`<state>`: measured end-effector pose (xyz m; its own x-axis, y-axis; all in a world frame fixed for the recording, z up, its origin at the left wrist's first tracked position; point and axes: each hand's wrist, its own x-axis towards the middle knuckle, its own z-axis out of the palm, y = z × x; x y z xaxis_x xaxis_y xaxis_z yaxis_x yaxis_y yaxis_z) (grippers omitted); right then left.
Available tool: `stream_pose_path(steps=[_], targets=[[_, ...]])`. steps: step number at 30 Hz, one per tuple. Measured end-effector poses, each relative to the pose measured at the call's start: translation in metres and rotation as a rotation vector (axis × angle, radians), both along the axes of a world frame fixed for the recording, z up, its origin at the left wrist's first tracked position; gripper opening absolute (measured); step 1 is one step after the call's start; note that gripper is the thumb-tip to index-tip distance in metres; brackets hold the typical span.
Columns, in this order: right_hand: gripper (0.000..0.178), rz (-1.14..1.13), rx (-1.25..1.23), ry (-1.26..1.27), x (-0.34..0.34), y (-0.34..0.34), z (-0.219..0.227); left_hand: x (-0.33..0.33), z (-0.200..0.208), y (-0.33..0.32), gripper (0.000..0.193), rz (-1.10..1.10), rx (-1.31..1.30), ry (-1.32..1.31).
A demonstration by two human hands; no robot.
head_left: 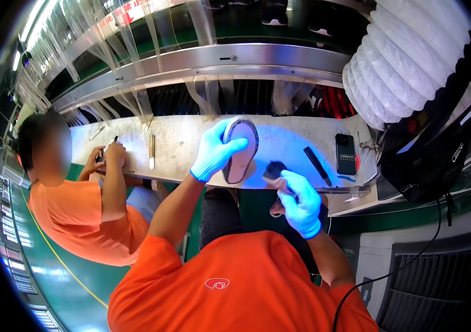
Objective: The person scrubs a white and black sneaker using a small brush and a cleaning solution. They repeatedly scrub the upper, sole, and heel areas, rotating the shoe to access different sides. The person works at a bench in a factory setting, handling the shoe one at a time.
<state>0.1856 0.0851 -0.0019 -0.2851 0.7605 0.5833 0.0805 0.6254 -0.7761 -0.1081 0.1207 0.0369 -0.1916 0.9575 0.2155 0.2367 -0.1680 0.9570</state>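
- Head view: left hand (214, 152) wraps the shoe sole (241, 160).
- Right hand (301, 202) pinches a small dark piece (274, 169).
- Seemingly working the sole; next move needs steadiness.

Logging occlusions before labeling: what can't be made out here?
All in the head view:
- Far side of the sole-shaped piece, and how the left grip holds it there: turned away from the camera.
- Exact kind of the dark item at the right grip: blurred, partly covered by that grip.
- Small item held by the co-worker: too small, partly covered by a hand.
- White duct's upper end: cut off by the picture's top edge.
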Motion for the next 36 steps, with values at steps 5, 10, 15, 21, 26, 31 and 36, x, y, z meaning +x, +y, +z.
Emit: stream_pose_path(steps=[5, 10, 15, 21, 26, 31, 36], targets=[[0.035, 0.051, -0.358, 0.13, 0.005, -0.019, 0.026, 0.032, -0.022, -0.061, 0.071, -0.121, -0.111, -0.278], [0.039, 0.22, -0.557, 0.273, -0.011, -0.019, 0.017, 0.051, 0.0, -0.08, 0.059, -0.114, -0.042, -0.024], [0.034, 0.183, -0.516, 0.287, -0.016, -0.018, 0.016, 0.068, -0.029, -0.089, 0.033, 0.036, 0.283, -0.086], [0.027, 0.238, -0.396, 0.277, -0.006, 0.003, 0.015, 0.063, -0.023, -0.095, 0.025, -0.024, 0.486, 0.463], [0.026, 0.273, -0.45, 0.323, -0.005, -0.006, 0.009, 0.069, -0.023, -0.109, 0.021, -0.05, 0.479, 0.302], [0.031, 0.194, -0.253, 0.262, -0.015, -0.035, -0.002, 0.081, -0.03, -0.139, 0.023, -0.037, 0.369, -0.034], [0.036, 0.065, -0.078, 0.147, -0.028, -0.057, -0.007, 0.088, -0.036, -0.15, 0.026, 0.047, 0.323, -0.161]])
